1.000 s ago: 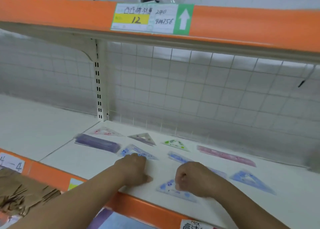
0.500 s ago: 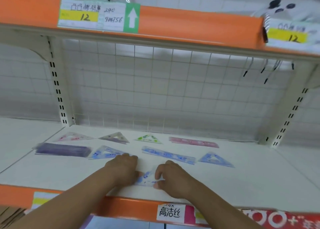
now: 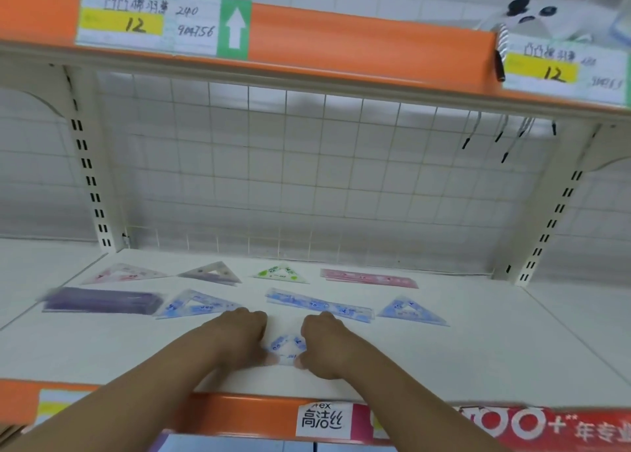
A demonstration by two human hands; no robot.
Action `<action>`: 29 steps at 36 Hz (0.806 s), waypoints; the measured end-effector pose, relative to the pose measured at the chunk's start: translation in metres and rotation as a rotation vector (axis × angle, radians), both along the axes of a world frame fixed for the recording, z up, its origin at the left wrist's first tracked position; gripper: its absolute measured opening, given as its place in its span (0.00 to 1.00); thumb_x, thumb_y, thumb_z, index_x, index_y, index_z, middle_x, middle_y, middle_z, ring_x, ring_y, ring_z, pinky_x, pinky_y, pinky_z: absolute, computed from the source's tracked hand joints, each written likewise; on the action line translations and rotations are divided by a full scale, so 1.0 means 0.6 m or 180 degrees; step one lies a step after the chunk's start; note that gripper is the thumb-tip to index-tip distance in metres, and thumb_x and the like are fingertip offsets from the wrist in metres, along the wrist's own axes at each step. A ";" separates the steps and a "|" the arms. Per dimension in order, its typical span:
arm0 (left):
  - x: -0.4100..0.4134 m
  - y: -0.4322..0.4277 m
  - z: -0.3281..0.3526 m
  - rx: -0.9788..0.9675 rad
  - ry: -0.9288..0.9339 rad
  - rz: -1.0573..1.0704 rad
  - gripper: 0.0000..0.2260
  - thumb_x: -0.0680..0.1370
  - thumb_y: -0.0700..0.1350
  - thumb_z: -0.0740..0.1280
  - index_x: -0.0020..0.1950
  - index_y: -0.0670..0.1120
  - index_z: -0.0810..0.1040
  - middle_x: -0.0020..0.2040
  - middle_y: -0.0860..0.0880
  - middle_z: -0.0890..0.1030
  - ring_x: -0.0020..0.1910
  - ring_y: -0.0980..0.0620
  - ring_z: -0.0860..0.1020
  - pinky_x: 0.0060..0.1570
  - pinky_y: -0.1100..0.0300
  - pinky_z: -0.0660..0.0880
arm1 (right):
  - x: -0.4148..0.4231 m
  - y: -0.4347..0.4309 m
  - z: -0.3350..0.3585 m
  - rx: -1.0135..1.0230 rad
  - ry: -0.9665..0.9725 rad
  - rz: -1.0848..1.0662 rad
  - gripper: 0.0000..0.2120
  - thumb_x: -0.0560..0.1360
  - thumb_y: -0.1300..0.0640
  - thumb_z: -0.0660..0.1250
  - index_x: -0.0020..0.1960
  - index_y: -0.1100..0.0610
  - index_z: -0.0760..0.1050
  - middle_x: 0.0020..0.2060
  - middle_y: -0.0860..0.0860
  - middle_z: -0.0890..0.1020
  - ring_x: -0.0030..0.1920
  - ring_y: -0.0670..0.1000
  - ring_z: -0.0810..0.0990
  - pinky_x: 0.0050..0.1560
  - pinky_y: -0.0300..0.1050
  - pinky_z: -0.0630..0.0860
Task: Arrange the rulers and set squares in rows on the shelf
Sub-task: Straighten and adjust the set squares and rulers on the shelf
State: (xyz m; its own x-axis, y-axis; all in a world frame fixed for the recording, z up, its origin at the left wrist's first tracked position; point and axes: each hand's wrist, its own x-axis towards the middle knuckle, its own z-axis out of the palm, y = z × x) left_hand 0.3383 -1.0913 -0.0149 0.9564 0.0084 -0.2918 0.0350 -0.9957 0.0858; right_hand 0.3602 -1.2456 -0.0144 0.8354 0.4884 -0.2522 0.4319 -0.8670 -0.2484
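Both hands are on the small blue set square (image 3: 286, 347), which lies flat near the front edge of the shelf (image 3: 478, 349), in front of the other two rows. The left hand (image 3: 239, 335) takes its left corner and the right hand (image 3: 324, 342) its right corner; the fingers (image 3: 254, 322) are curled and the thumbs pinch the near edge. A two-corner hold like this looks aimed at squaring the piece up and sliding it into line, probably to start a third row. The back row reads left to right: pink set square (image 3: 123, 273), grey set square (image 3: 210, 273), green set square (image 3: 280, 274), pink ruler (image 3: 368, 278). In the middle row are the purple ruler pack (image 3: 102, 300), left blue set square (image 3: 198, 307), blue ruler (image 3: 317, 305) and right blue set square (image 3: 411, 311). All are flat, spaced apart, none overlapping, so each stays visible and pickable. The blue ruler sits slightly skewed and likely needs a nudge. The shelf deck is smooth white board, so thin plastic should slide easily but be hard to lift off it. An orange edge strip (image 3: 239, 414) runs along the front. Behind is a white wire grid (image 3: 307, 178), with slotted uprights (image 3: 88, 165) at both sides. The upper shelf (image 3: 341, 31) carries handwritten price labels (image 3: 146, 21). It looks like a shop aisle, evenly lit.
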 end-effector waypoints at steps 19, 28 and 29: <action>-0.007 -0.009 -0.001 -0.0107 -0.0006 0.0054 0.07 0.78 0.49 0.65 0.51 0.46 0.75 0.58 0.45 0.80 0.56 0.48 0.77 0.49 0.62 0.69 | 0.008 0.013 -0.005 -0.0053 0.0142 -0.0203 0.17 0.76 0.57 0.67 0.34 0.56 0.61 0.33 0.50 0.65 0.35 0.50 0.66 0.32 0.39 0.61; -0.012 -0.015 -0.012 -0.0439 -0.0267 0.0073 0.08 0.77 0.46 0.64 0.54 0.48 0.69 0.60 0.47 0.76 0.50 0.51 0.72 0.49 0.64 0.66 | -0.003 -0.001 -0.013 0.0652 0.0108 -0.0252 0.21 0.77 0.61 0.65 0.67 0.58 0.62 0.59 0.56 0.75 0.51 0.51 0.72 0.49 0.42 0.70; -0.010 -0.015 -0.012 -0.0456 -0.0304 0.0092 0.04 0.78 0.44 0.62 0.52 0.48 0.70 0.60 0.47 0.76 0.51 0.51 0.73 0.48 0.64 0.65 | -0.004 -0.005 -0.014 0.0715 0.0107 -0.0226 0.22 0.77 0.60 0.65 0.68 0.57 0.62 0.60 0.55 0.74 0.53 0.52 0.73 0.51 0.42 0.70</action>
